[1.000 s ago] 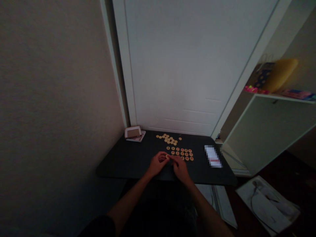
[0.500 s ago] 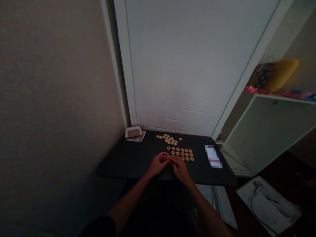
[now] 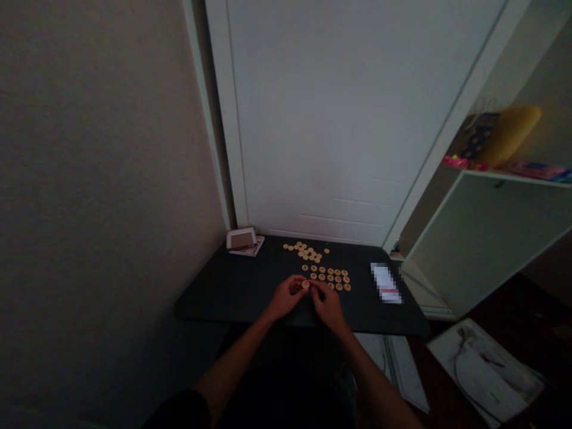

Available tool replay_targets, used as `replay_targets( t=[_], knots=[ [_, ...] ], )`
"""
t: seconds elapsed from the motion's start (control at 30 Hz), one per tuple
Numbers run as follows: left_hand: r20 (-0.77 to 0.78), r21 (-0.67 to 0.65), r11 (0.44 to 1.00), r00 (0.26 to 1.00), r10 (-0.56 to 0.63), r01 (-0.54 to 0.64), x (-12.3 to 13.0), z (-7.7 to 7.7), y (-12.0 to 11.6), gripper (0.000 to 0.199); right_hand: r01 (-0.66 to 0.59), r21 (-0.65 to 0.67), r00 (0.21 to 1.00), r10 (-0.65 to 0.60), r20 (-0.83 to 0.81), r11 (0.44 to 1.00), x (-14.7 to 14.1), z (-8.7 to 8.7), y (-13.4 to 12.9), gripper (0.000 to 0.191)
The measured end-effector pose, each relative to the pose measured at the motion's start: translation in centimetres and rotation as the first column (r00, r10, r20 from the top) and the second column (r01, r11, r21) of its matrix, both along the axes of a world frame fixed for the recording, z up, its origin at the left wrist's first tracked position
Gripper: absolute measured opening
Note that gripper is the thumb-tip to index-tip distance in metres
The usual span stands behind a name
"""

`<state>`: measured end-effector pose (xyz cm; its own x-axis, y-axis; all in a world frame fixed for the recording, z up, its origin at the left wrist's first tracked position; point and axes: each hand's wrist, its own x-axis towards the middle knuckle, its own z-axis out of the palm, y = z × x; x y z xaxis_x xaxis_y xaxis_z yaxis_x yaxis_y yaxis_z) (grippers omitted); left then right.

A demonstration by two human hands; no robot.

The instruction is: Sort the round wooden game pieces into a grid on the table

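My left hand (image 3: 286, 298) is closed, its fingertips pinching a round wooden xiangqi piece (image 3: 305, 285) just over the near part of the table. From the other side, my right hand (image 3: 327, 302) has its fingers drawn together against the edge of that same piece. Beyond the hands, marked pieces (image 3: 330, 272) lie face up in rows, showing red or dark characters. My right hand covers part of the nearest row. Farther back, a loose cluster of pale pieces (image 3: 306, 252) shows blank sides, with a single piece (image 3: 326, 251) off to its right.
The dark table (image 3: 214, 298) stands against a white door panel (image 3: 322, 119). Stacked shallow boxes (image 3: 242, 240) sit at its back left corner. A pixelated white phone-like object (image 3: 386, 283) lies at the right. Shelving (image 3: 513, 177) and a floor-level white panel (image 3: 485, 369) are farther right.
The held piece now shows its marked face more fully between my fingertips. My right fingers have shifted slightly and curled. The pieces on the table have stayed put.
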<state>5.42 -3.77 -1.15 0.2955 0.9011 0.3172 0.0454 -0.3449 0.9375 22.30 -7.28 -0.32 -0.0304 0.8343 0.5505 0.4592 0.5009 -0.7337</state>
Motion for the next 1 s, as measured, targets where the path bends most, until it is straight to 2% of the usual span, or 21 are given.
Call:
replay_targets(
  t=[0.13,0.37,0.57,0.77,1.0],
  knots=[
    [-0.045,0.006,0.999,0.998,-0.035,0.035,-0.1,0.3,-0.1,0.035,0.018,-0.09,0.997,-0.025,-0.071,0.996,-0.1,0.3,-0.2,0.023],
    [-0.157,0.032,0.999,0.987,-0.036,0.041,-0.1,0.8,-0.6,0.036,0.03,-0.171,0.99,-0.053,-0.132,0.985,-0.1,-0.1,0.1,0.028],
    [-0.175,0.051,0.997,0.983,-0.052,0.062,-0.1,1.1,-0.7,0.034,0.013,-0.181,0.989,-0.04,-0.143,0.983,0.1,-0.4,0.3,0.026],
    [-0.181,0.051,0.998,0.983,-0.024,0.034,0.0,1.1,-0.8,0.033,0.017,-0.159,0.988,-0.041,-0.15,0.987,0.0,-0.2,0.2,0.025],
    [-0.084,-0.012,1.0,0.996,-0.012,0.011,0.2,0.3,-0.3,0.031,-0.005,-0.142,0.991,-0.014,-0.133,0.99,-0.1,-0.2,0.2,0.025]
  ],
)
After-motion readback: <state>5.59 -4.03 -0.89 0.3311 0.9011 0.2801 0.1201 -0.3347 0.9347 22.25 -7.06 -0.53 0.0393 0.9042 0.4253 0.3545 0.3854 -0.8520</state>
